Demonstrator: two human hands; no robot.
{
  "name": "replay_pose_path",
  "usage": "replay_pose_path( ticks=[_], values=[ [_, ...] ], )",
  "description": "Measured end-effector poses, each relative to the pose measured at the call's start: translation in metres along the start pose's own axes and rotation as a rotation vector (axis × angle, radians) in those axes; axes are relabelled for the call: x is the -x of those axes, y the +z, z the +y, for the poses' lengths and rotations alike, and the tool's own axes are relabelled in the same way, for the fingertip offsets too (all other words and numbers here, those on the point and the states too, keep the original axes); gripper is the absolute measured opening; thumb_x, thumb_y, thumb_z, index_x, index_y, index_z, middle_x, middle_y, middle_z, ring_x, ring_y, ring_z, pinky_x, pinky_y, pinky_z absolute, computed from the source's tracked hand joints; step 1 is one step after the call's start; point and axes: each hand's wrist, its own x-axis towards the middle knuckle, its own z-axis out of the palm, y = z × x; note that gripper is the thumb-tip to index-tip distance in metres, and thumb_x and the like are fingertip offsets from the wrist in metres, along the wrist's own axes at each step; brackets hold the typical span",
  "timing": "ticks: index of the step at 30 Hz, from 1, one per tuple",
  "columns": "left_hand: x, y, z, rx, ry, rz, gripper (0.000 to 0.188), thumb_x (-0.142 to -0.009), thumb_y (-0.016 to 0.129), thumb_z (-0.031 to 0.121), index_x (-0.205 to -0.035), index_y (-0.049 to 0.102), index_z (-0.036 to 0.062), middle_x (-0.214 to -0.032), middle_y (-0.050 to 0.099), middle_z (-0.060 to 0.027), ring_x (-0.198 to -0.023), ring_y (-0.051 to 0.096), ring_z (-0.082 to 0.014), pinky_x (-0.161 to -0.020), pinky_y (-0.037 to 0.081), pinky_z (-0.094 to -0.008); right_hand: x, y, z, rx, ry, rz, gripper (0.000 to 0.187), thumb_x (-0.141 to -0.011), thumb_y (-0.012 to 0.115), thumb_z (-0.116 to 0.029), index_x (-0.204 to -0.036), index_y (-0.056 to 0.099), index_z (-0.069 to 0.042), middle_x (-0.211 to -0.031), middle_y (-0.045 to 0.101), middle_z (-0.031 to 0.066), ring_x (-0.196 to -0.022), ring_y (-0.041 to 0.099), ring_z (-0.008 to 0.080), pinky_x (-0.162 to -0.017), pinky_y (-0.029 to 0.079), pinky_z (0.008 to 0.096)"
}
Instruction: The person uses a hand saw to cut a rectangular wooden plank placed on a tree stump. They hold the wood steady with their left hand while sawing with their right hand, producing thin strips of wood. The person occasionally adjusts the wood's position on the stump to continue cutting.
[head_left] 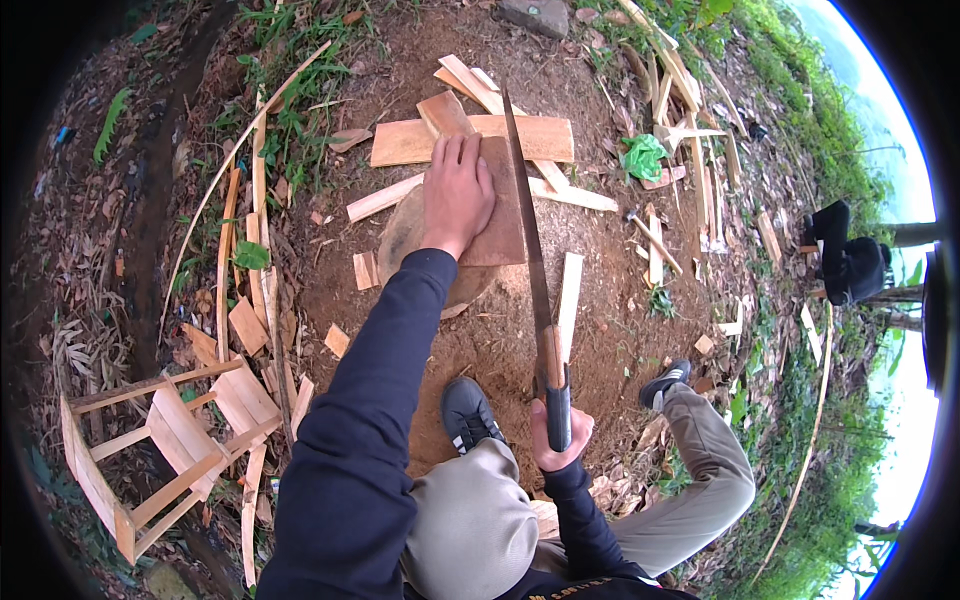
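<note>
My left hand (457,196) presses down on a reddish-brown wooden board (497,245), its fingers bent over the surface. The board lies over a round wood stump (404,235). In my closed right hand (561,432) is the black grip of a long-bladed cutting tool (538,270). Its dark blade narrows toward a far tip and runs beside the board's right edge; I cannot make out whether it has teeth. A wider pale plank (545,138) lies across other strips just beyond the stump.
A small wooden frame with slats (180,430) stands at lower left. A hammer (655,240) lies on the right, near a green plastic bag (643,158). Long wood strips (262,200) line the left side. My shoe (470,415) is close behind the stump.
</note>
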Motion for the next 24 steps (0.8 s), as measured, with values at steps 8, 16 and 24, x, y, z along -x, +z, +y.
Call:
replay_pose_path(
  ticks=[8,16,24],
  values=[
    [0.001,0.001,0.002,-0.007,-0.008,-0.005,0.036,-0.095,0.048,0.015,-0.126,0.056,-0.0024,-0.127,0.056,-0.0225,-0.123,0.048,-0.0398,-0.105,0.039,-0.0456,0.004,0.01,-0.003,-0.179,0.111,-0.096,0.025,-0.083,0.074,-0.009,-0.064,0.057,-0.004,-0.048,0.049,0.0067,-0.037,0.05,0.0179,-0.042,0.039,0.0309],
    [0.0,0.006,-0.006,-0.059,-0.004,0.014,0.036,-0.093,0.05,0.017,-0.124,0.058,0.0021,-0.124,0.056,-0.0167,-0.123,0.049,-0.0336,-0.093,0.046,-0.0461,-0.001,0.005,-0.004,-0.052,0.055,-0.062,0.021,-0.076,0.07,-0.002,-0.06,0.056,-0.005,-0.048,0.05,0.007,-0.04,0.054,0.0167,-0.044,0.041,0.0299],
    [0.003,0.006,-0.002,-0.08,-0.002,0.017,0.037,-0.093,0.05,0.017,-0.126,0.058,0.0033,-0.125,0.056,-0.0151,-0.124,0.048,-0.0323,-0.093,0.044,-0.0476,0.007,0.003,-0.005,-0.088,0.104,-0.083,0.02,-0.076,0.068,-0.002,-0.062,0.055,-0.003,-0.049,0.051,0.0054,-0.042,0.051,0.013,-0.045,0.042,0.0293]
  ],
)
